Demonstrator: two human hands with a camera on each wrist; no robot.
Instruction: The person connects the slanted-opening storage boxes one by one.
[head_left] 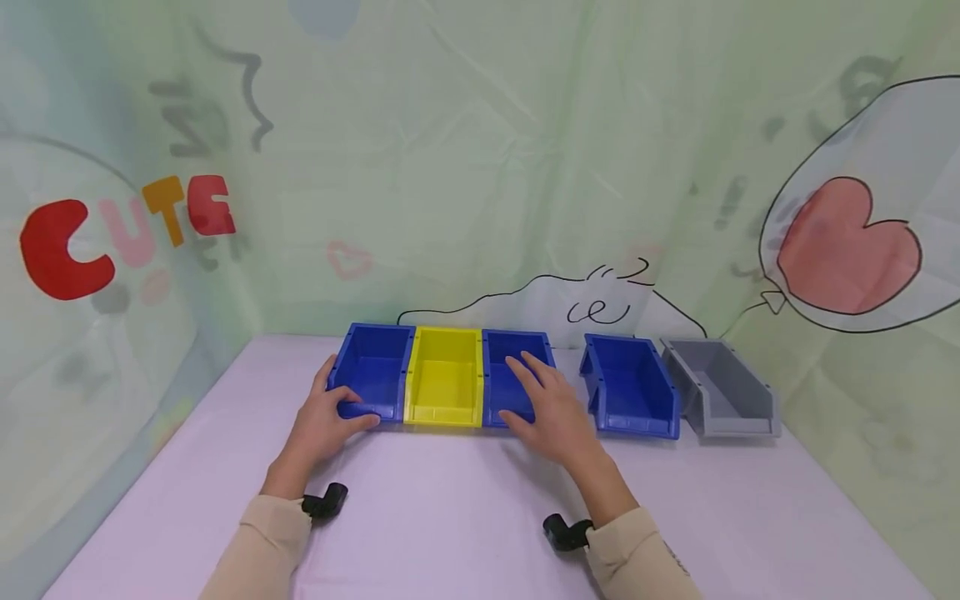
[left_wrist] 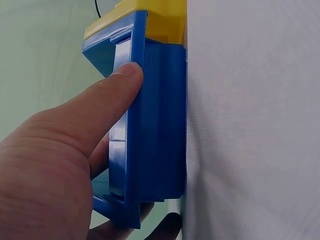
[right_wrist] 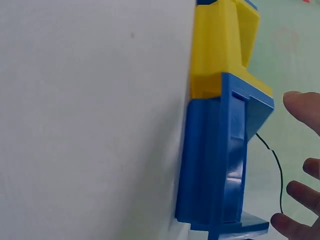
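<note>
Three open-front storage bins stand side by side in a row: a left blue bin [head_left: 375, 379], a yellow bin [head_left: 445, 379] and a middle blue bin [head_left: 504, 346]. My left hand [head_left: 318, 421] grips the left blue bin at its front left corner. In the left wrist view, the thumb [left_wrist: 112, 90] presses on the front lip while other fingers reach round the side. My right hand [head_left: 557, 417] is over the middle blue bin, fingers spread and curled round nothing. The right wrist view shows its fingertips [right_wrist: 300, 192] apart from the bin's front lip.
Right of the row, past a gap, stand another blue bin [head_left: 633, 387] and a grey bin [head_left: 738, 396], both angled. All rest toward the back of a pale tabletop [head_left: 435, 517]. A printed curtain [head_left: 450, 167] hangs behind and along the sides.
</note>
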